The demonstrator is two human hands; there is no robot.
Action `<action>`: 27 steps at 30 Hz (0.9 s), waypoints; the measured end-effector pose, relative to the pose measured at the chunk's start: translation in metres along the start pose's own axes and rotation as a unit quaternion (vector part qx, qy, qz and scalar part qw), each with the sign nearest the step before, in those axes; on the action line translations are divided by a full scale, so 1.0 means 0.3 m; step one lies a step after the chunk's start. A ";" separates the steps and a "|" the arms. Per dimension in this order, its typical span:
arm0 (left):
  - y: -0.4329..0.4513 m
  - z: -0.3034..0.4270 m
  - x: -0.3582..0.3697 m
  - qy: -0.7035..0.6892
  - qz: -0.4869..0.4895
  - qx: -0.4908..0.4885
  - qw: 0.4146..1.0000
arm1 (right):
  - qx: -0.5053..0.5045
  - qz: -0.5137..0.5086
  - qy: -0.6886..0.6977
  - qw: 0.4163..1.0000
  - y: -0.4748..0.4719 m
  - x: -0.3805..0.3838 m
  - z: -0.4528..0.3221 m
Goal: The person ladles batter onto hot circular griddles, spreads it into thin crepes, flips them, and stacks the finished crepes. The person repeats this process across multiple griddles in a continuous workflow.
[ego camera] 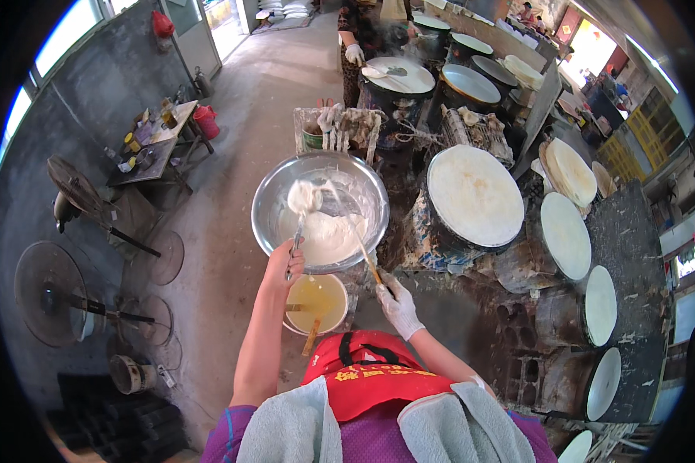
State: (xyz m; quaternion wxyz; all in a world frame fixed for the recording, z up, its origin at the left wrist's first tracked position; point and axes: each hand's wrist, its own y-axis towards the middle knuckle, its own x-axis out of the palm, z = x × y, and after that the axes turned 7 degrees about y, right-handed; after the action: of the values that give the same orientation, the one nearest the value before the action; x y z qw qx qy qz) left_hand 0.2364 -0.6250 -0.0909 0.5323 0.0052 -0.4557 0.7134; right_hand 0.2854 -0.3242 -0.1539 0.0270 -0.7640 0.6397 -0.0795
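Note:
My bare left hand (pixel 286 263) grips the metal handle of a ladle (pixel 305 198), whose bowl is coated with pale batter. The ladle is over a large stainless steel basin (pixel 262 223) that holds thick white batter (pixel 330 236). My right hand (pixel 398 302), in a white knit glove, is closed on the wooden handle of a long thin tool (pixel 364 250); its far end is blurred among the batter. Below the basin stands a white bucket (pixel 345 301) of yellowish liquid with wooden handles or sticks in it. A round pale flatbread or pancake (pixel 476 195) covers the griddle at the right.
Several round griddles (pixel 566 236) curve down the right side. Across the basin is a splattered rack (pixel 299 128) with a glove on it. A co-worker's gloved hand (pixel 355 55) is at a steaming griddle (pixel 415 78). Standing fans (pixel 51 283) and a table (pixel 161 151) are at left.

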 end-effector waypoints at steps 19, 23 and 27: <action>-0.088 0.027 0.123 0.023 -0.103 -0.064 0.992 | 0.029 0.171 -0.180 0.968 -0.211 -0.169 0.118; -0.026 0.017 0.113 -0.096 -0.138 -0.119 0.979 | 0.001 0.138 0.034 0.990 -0.102 -0.151 0.109; -0.145 -0.016 0.171 0.105 -0.065 0.058 0.991 | -0.053 0.231 0.131 0.963 0.003 -0.184 -0.033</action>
State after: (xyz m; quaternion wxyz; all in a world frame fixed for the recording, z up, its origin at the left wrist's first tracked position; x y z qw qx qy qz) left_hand 0.2498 -0.5824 -0.0404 0.6209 -0.0091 -0.3539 0.6994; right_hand 0.2736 -0.2697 -0.1489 -0.0793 -0.5788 0.8000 -0.1365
